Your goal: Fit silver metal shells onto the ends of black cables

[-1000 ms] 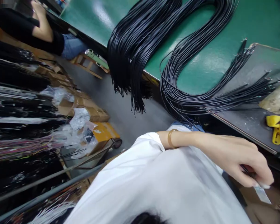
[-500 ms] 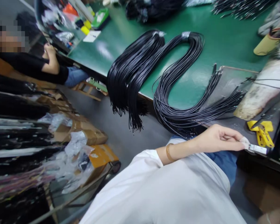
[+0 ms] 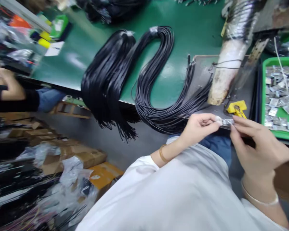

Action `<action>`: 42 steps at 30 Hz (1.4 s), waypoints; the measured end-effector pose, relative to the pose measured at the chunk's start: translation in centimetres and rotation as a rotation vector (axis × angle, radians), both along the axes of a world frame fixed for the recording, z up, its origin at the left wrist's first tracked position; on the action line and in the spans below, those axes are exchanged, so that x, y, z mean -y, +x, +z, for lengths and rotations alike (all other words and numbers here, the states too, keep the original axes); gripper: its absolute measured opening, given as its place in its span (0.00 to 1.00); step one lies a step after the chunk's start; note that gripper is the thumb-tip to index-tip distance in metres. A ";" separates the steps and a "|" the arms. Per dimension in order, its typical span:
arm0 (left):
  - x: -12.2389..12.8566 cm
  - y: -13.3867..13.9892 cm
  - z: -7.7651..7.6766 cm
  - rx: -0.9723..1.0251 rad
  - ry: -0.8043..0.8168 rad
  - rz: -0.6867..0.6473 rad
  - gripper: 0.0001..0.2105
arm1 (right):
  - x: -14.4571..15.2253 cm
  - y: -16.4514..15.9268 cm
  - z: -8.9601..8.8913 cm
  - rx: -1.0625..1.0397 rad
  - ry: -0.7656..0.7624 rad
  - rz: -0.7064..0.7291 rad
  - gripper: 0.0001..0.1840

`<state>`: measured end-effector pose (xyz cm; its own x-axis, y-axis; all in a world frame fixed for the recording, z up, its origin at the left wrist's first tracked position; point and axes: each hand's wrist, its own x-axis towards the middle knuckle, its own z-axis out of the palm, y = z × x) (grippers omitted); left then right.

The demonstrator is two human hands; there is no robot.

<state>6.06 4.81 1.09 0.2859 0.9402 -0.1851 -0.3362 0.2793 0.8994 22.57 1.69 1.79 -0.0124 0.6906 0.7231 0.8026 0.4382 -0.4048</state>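
Left hand point(image 3: 199, 126) pinched one end of a small metal piece point(image 3: 224, 122) between thumb and fingers, by the front edge of the counter point(image 3: 199, 35), near a yellow tool point(image 3: 238, 106). Right hand point(image 3: 262, 146) had thumb and forefinger at the piece's other end, beside a thin pale strand point(image 3: 229, 122); whether they gripped it could not be told. Black cables point(image 3: 156, 70) lay curved leftward; a green tray point(image 3: 263, 93) of metal parts point(image 3: 275, 102) stood to the right.

The held piece point(image 3: 227, 122) is too blurred to identify, with a green tray point(image 3: 263, 96) cropped at right, a co-worker point(image 3: 16, 100) at left.
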 end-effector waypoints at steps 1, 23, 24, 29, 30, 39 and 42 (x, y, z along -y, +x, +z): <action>0.0 0.0 0.1 -0.022 0.025 0.027 0.15 | 0.0 -0.2 -0.1 0.052 0.036 0.041 0.13; -0.7 0.2 0.7 -0.311 0.370 0.234 0.05 | -1.2 -1.5 0.6 -0.176 -0.071 0.159 0.12; -0.7 0.2 0.8 -0.313 0.371 0.237 0.05 | -1.1 -1.5 0.7 -0.180 -0.072 0.165 0.12; -0.7 -0.1 0.8 -0.318 0.354 0.156 0.04 | -0.6 -1.5 0.4 -0.179 -0.041 0.168 0.13; -0.6 -0.2 0.8 -0.323 0.349 0.136 0.04 | -0.5 -1.4 0.2 -0.166 -0.031 0.157 0.12; -0.6 -1.0 1.8 -0.078 0.277 -0.092 0.08 | -0.6 -0.2 0.2 0.066 -0.037 0.174 0.09; 0.0 -1.2 1.7 -0.173 0.398 -0.020 0.09 | -0.5 0.0 0.6 -0.060 -0.065 0.171 0.05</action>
